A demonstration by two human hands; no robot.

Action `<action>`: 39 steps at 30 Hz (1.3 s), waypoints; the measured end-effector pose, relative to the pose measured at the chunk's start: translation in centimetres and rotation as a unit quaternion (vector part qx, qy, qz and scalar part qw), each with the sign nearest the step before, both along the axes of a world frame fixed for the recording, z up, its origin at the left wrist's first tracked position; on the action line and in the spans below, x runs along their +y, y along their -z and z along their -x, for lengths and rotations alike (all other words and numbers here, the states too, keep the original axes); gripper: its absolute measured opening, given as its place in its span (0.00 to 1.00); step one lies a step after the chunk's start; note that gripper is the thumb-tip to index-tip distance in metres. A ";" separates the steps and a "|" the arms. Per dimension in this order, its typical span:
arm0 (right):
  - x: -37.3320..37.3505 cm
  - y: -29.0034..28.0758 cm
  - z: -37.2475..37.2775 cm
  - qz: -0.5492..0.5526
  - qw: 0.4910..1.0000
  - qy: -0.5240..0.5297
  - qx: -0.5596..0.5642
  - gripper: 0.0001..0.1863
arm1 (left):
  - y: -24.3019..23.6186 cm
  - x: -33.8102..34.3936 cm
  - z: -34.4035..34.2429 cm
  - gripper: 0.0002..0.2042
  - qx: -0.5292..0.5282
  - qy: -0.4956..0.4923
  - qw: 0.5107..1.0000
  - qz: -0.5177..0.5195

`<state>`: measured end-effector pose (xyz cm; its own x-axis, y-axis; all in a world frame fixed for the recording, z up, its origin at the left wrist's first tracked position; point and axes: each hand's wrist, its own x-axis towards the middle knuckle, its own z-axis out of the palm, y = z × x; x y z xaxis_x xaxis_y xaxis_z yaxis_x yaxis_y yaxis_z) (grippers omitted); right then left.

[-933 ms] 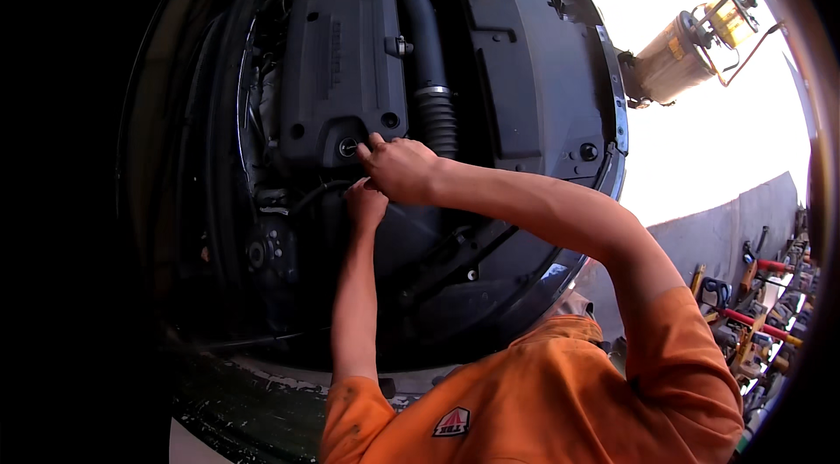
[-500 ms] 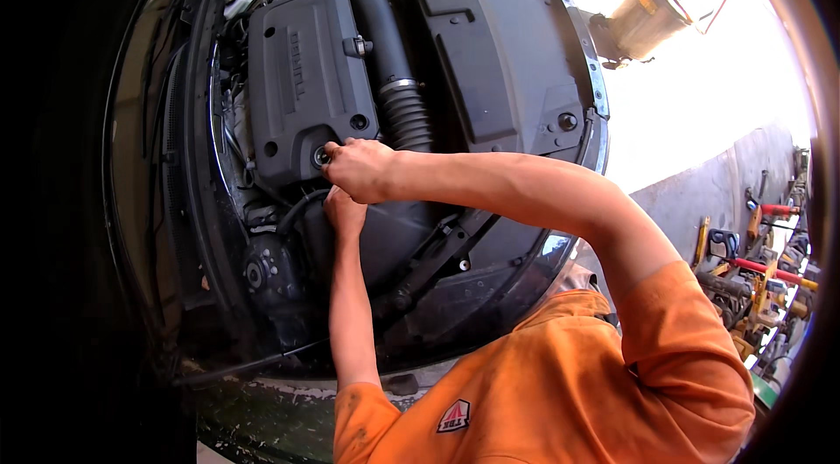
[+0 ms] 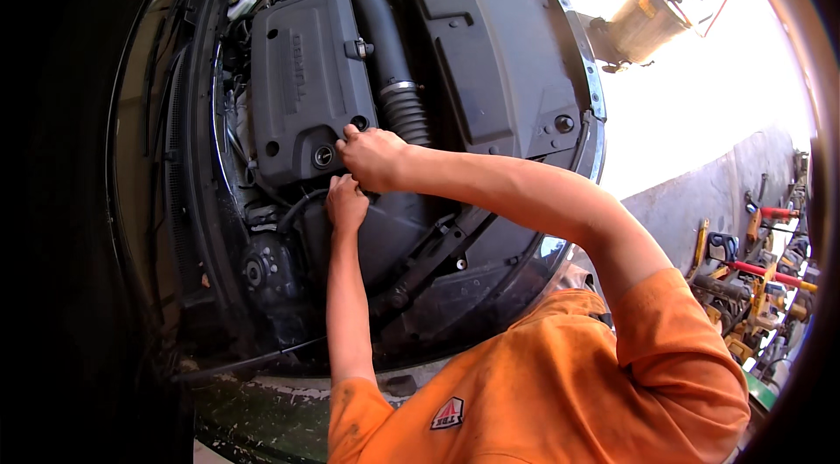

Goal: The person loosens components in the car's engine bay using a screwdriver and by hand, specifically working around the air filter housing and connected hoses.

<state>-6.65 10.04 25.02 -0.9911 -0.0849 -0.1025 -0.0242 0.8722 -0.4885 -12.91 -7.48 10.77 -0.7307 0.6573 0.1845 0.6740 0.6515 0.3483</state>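
A black plastic engine cover lies on the engine, with a round oil filler cap at its near end. Just right of the cap, my right hand is closed at the cover's near right corner; a fingertip shows on top, while the other fingertips are hidden. My left hand is curled against the near edge, below the cap and almost touching my right hand. Its fingertips are hidden by the edge and by the hand itself.
A black intake hose with a ribbed section runs along the cover's right side. Beyond it lies a broad black panel. Tools fill a rack at the far right, and a metal tank stands behind the car.
My right hand has shifted right, off the oil filler cap, which now shows fully. My left hand has moved slightly up and to the right along the cover's near edge.
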 end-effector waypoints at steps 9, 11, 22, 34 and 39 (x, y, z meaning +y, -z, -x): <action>0.3 1.8 -2.4 0.001 0.995 -0.031 0.093 0.19 | 0.8 1.7 3.8 0.04 -0.041 0.097 0.954 0.280; -0.4 1.3 -2.9 -0.019 0.998 -0.001 0.061 0.15 | 2.6 1.2 4.5 0.07 -0.023 0.124 0.962 0.242; 0.0 1.0 -4.5 0.063 0.995 0.070 -0.032 0.20 | 3.0 2.9 5.0 0.07 -0.096 0.144 0.945 0.276; 2.3 1.8 -6.1 0.074 0.991 0.063 0.088 0.20 | 1.6 3.3 4.4 0.05 -0.043 0.230 0.915 0.328; 3.6 -0.4 -9.0 0.129 0.976 0.138 0.109 0.16 | 0.5 3.9 3.5 0.06 -0.041 0.216 0.912 0.346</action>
